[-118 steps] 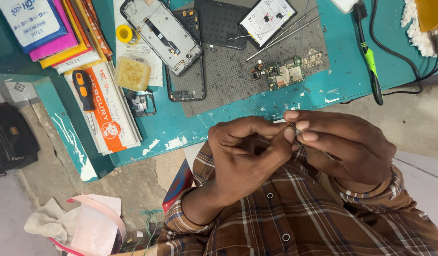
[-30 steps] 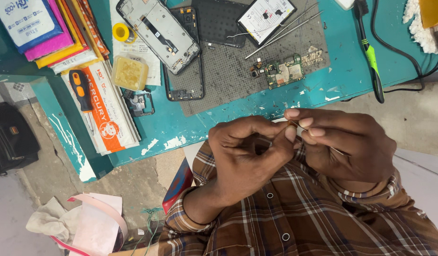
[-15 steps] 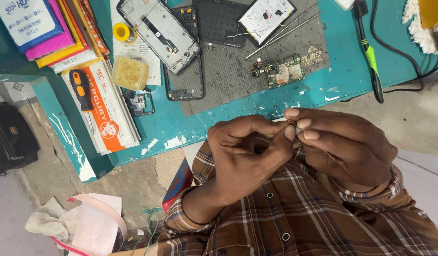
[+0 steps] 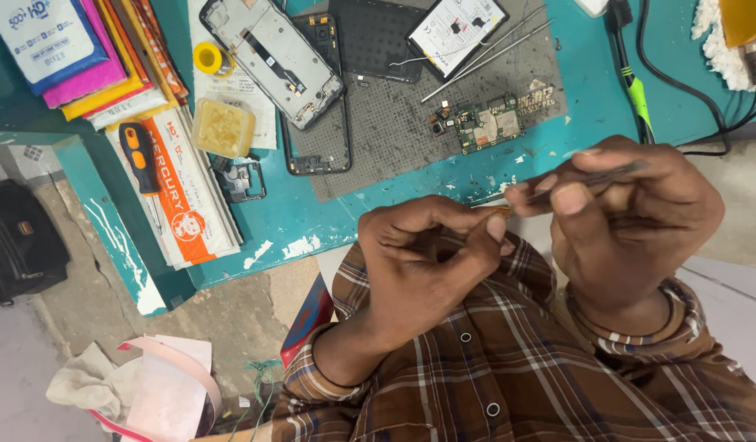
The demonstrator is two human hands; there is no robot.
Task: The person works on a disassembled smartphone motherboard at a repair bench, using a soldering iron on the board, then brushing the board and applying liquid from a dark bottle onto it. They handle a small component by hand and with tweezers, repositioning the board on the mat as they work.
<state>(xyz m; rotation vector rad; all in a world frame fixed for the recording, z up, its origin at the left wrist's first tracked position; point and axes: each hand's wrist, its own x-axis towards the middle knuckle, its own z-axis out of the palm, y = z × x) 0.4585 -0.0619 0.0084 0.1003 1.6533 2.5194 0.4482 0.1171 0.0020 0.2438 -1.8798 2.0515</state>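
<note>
Both hands are held close together in front of my plaid shirt, just off the near edge of the teal table. My left hand pinches a tiny brown part between thumb and forefinger. My right hand grips thin metal tweezers, whose tips point left at that part. On the grey mat beyond the hands lie a small green circuit board and a dismantled phone frame over a black phone shell.
At the table's left are stacked colourful packets, an orange-and-black screwdriver, a yellow flux tub and a yellow tape roll. A green-handled corded tool lies at the right. A black bag and crumpled paper lie on the floor.
My right hand has lifted slightly up and to the right, so the tweezers now show. My left hand has stayed in place.
</note>
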